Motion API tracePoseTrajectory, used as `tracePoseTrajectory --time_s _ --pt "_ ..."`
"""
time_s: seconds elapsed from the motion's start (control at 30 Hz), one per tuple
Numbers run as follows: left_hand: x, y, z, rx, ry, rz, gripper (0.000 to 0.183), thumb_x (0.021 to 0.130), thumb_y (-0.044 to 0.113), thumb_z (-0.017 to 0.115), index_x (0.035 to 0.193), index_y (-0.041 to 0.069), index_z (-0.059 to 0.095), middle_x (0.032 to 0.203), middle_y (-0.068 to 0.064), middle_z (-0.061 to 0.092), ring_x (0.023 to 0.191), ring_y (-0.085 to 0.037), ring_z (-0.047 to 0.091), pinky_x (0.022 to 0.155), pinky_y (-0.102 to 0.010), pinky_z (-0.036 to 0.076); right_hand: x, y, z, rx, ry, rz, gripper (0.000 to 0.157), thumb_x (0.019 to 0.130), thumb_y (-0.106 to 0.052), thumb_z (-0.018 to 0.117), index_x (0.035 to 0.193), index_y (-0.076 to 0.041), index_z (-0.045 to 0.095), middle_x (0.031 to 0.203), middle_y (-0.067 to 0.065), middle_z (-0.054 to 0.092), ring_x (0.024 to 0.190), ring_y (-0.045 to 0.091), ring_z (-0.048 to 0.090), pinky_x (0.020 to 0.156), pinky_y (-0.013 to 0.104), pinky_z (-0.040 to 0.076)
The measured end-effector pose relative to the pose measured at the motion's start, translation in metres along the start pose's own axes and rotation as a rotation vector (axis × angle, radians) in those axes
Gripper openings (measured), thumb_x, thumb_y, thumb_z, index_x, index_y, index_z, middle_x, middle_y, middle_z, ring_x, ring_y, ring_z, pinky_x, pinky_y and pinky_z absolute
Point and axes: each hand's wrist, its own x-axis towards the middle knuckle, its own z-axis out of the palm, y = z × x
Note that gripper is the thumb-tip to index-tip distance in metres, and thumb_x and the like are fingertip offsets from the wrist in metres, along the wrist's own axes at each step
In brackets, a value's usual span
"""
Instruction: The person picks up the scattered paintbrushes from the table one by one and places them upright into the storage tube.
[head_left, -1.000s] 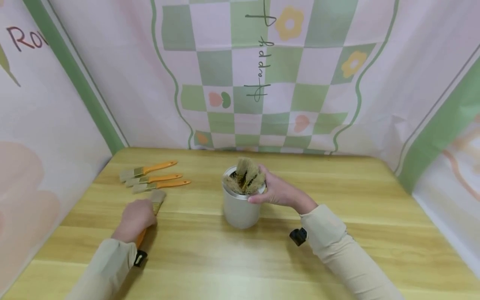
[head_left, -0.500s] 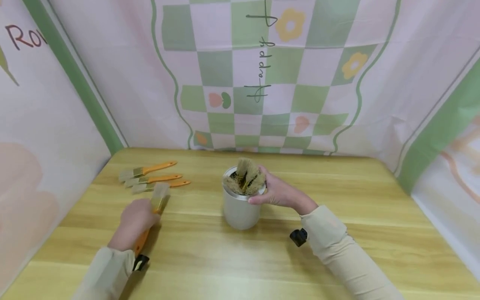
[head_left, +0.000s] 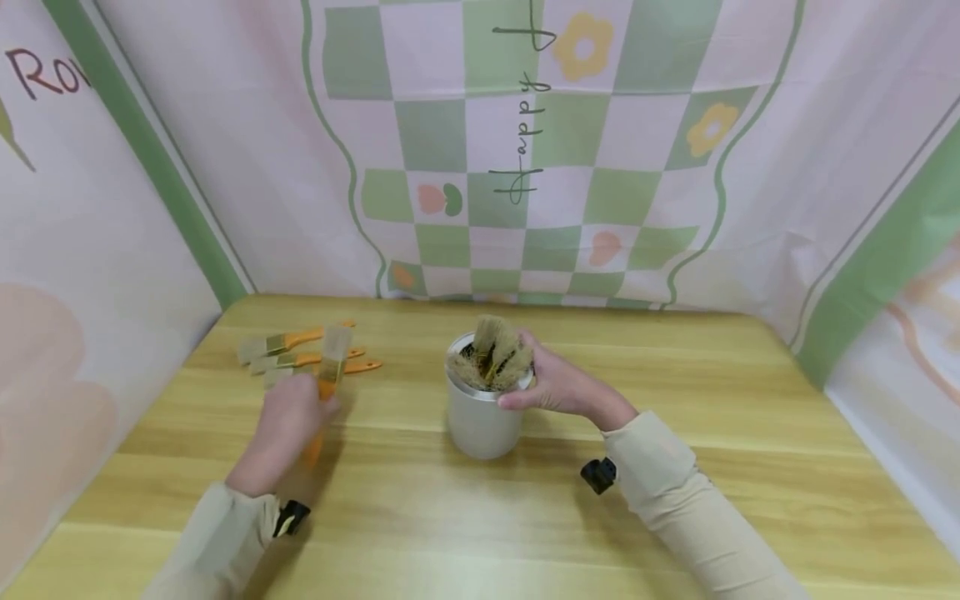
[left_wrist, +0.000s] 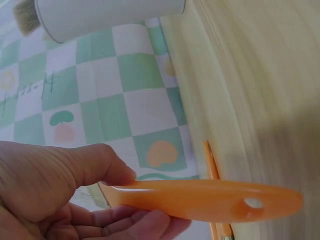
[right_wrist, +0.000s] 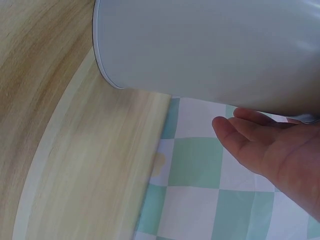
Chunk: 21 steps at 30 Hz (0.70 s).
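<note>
My left hand point(head_left: 288, 425) pinches a paintbrush point(left_wrist: 210, 200) by its orange handle, between thumb and fingers. Its pale bristles point up and away in the head view, over the ends of the brushes lying behind. Mid-table stands a white can point(head_left: 483, 423), upright, with several bristle heads point(head_left: 493, 340) sticking out of its top. My right hand point(head_left: 558, 382) grips the can at its right side near the rim, thumb on the front and fingers behind, mostly hidden. The right wrist view shows the can wall close up, the fingers point(right_wrist: 250, 142) along it.
Three orange-handled paintbrushes lie side by side at the back left of the wooden table point(head_left: 480, 533); the farthest brush point(head_left: 264, 347) is partly overlapped by the held one. A printed cloth point(head_left: 435, 133) hangs behind the table and along both sides.
My left hand has lifted the paintbrush and moved it away from me and slightly right, turning its bristles more upright. My right hand and the can have stayed put.
</note>
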Motion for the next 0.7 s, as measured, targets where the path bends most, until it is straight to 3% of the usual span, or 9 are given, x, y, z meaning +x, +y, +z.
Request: tracePoseTrajectory --time_s 0.17,0.4,0.6,0.7 --pt "0.005 0.007 -0.001 -0.032 0.011 0.008 0.042 0.087 0.014 0.059 0.051 0.014 0.036 0.050 0.003 0.036 0.045 -0.011 0.035 0.044 -0.023 0.030 -0.001 -0.001 0.001 -0.011 -0.004 -0.009 0.111 0.075 -0.032 0.083 0.152 -0.006 0.007 0.150 0.025 0.033 0.138 0.043 0.035 0.114 0.057 0.028" --pt "0.019 0.028 -0.017 -0.113 0.106 0.083 0.038 0.083 0.010 0.056 0.053 0.015 0.033 0.048 0.005 0.027 0.045 -0.009 0.024 0.043 -0.022 0.023 -0.002 -0.002 0.001 0.004 -0.001 -0.011 0.111 0.074 -0.033 0.083 0.152 -0.006 0.008 0.148 0.025 0.035 0.136 0.043 0.037 0.113 0.057 0.030" --pt "0.030 0.049 -0.028 -0.132 0.092 0.066 0.028 0.083 0.013 0.052 0.060 0.012 0.036 0.050 0.004 0.029 0.046 -0.010 0.025 0.045 -0.023 0.023 -0.005 -0.002 0.001 -0.009 0.006 -0.015 0.110 0.074 -0.032 0.083 0.152 -0.006 0.009 0.149 0.024 0.035 0.137 0.041 0.037 0.114 0.056 0.029" --pt "0.035 0.060 -0.028 -0.137 0.112 0.091 0.026 0.083 0.015 0.052 0.061 0.012 0.039 0.051 0.003 0.034 0.047 -0.012 0.029 0.046 -0.024 0.024 -0.005 -0.003 0.000 -0.016 0.011 -0.009 0.111 0.074 -0.032 0.083 0.152 -0.006 0.009 0.149 0.024 0.035 0.137 0.041 0.037 0.114 0.055 0.029"
